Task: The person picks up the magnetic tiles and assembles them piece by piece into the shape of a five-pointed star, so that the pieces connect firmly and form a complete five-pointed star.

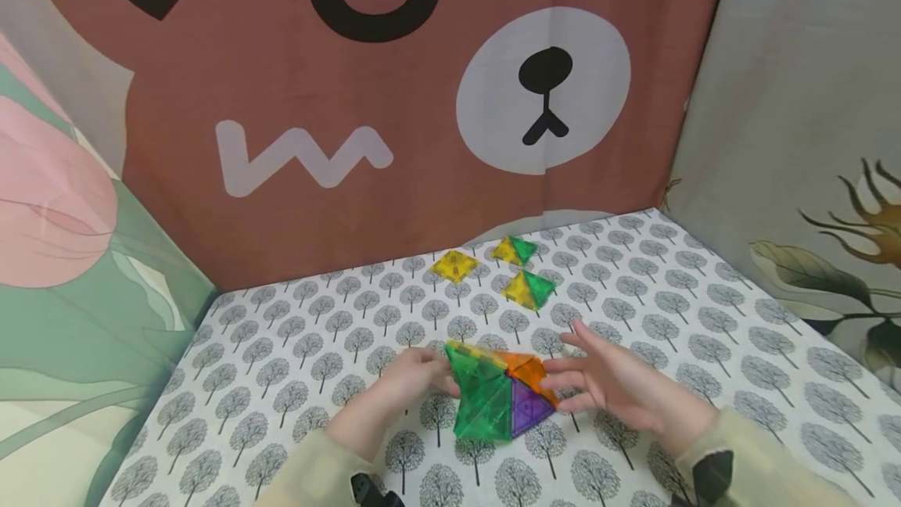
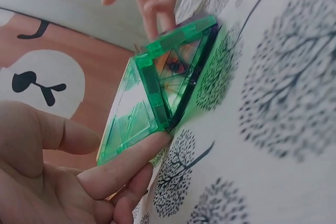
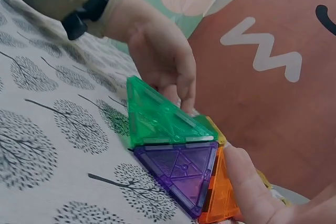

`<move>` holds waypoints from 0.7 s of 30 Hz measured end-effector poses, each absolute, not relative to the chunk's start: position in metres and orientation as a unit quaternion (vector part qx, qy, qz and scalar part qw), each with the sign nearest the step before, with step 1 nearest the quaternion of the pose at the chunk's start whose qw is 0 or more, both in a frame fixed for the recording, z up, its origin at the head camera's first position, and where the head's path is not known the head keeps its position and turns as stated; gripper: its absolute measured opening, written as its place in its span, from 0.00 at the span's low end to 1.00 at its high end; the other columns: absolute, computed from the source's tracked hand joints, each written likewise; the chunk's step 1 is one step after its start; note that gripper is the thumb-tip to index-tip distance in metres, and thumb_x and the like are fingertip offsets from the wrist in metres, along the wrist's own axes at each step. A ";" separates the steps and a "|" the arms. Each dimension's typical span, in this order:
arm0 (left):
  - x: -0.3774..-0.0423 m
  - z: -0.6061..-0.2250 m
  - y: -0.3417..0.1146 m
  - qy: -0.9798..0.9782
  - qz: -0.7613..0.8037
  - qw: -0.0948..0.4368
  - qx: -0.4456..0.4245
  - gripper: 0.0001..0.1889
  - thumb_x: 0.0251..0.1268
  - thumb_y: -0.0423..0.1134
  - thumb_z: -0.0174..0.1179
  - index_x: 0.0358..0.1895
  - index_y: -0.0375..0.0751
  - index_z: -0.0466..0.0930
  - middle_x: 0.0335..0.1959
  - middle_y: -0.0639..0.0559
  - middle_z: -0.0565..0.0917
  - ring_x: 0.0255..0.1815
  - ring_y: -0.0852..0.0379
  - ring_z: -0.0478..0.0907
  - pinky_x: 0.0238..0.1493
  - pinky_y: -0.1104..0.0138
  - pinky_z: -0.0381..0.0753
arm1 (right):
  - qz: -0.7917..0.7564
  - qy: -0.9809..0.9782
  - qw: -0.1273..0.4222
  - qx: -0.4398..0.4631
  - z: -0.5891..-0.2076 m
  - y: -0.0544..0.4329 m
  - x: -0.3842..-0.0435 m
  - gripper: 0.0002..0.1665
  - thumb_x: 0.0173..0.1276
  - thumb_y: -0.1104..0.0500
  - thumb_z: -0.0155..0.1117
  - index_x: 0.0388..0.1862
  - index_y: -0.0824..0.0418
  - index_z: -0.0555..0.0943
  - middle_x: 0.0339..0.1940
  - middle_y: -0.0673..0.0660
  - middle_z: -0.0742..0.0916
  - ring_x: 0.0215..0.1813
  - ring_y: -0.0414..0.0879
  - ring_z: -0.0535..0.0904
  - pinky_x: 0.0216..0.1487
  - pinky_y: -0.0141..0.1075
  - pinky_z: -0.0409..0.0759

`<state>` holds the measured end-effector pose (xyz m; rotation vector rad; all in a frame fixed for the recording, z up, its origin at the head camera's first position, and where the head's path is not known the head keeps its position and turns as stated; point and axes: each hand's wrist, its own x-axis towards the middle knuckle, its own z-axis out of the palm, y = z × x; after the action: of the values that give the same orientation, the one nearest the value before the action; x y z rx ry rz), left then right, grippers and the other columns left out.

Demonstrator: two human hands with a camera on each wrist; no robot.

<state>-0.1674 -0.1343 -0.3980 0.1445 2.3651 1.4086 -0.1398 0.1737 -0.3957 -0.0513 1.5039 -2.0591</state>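
Note:
A small structure of translucent magnetic tiles stands between the hands on the tree-print cloth. Its green tiles (image 1: 484, 397) face left and front, a purple triangular tile (image 3: 184, 169) sits beside them, and an orange tile (image 1: 529, 372) is on the right. Part of a yellow tile shows along the top edge in the head view. At the left side, my left hand (image 1: 417, 374) has a finger touching the low edge of the green tiles, its thumb apart from them. With fingers spread and nearly straight, my right hand (image 1: 605, 382) touches the orange side.
Farther back lie a yellow tile piece (image 1: 454, 265) and two yellow-and-green pieces, one at the rear (image 1: 515, 250) and one nearer (image 1: 529, 289). A bear-print curtain (image 1: 394, 92) rises behind the cloth-covered surface (image 1: 281, 366), with patterned curtains at both sides.

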 end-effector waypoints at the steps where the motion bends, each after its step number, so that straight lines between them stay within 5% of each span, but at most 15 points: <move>1: -0.165 -0.398 -0.134 0.842 0.503 0.189 0.050 0.21 0.63 0.36 0.57 0.57 0.27 0.76 0.35 0.49 0.87 0.55 0.41 0.77 0.61 0.37 0.67 | -0.772 0.564 0.294 -0.020 -0.396 0.173 -0.142 0.56 0.75 0.30 0.39 0.79 0.62 0.27 0.74 0.81 0.53 0.56 0.56 0.81 0.53 0.47 0.82; 9: -0.152 -0.397 -0.134 0.835 0.514 0.188 0.060 0.16 0.61 0.34 0.53 0.49 0.31 0.80 0.36 0.48 0.87 0.65 0.33 0.68 0.65 0.30 0.52 | -0.766 0.567 0.302 -0.023 -0.398 0.173 -0.151 0.57 0.74 0.29 0.41 0.79 0.63 0.29 0.74 0.79 0.55 0.54 0.55 0.82 0.50 0.44 0.84; 21: -0.153 -0.399 -0.140 0.832 0.516 0.196 0.064 0.14 0.59 0.34 0.54 0.45 0.33 0.83 0.38 0.48 0.87 0.62 0.37 0.72 0.65 0.31 0.55 | -0.722 0.637 0.271 -0.014 -0.401 0.173 -0.161 0.56 0.75 0.30 0.41 0.78 0.69 0.38 0.72 0.77 0.63 0.52 0.58 0.82 0.52 0.47 0.82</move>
<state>-0.1528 -0.1402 -0.3992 0.1783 2.3294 1.4449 -0.1613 0.1731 -0.4013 -0.0385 1.7153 -1.9452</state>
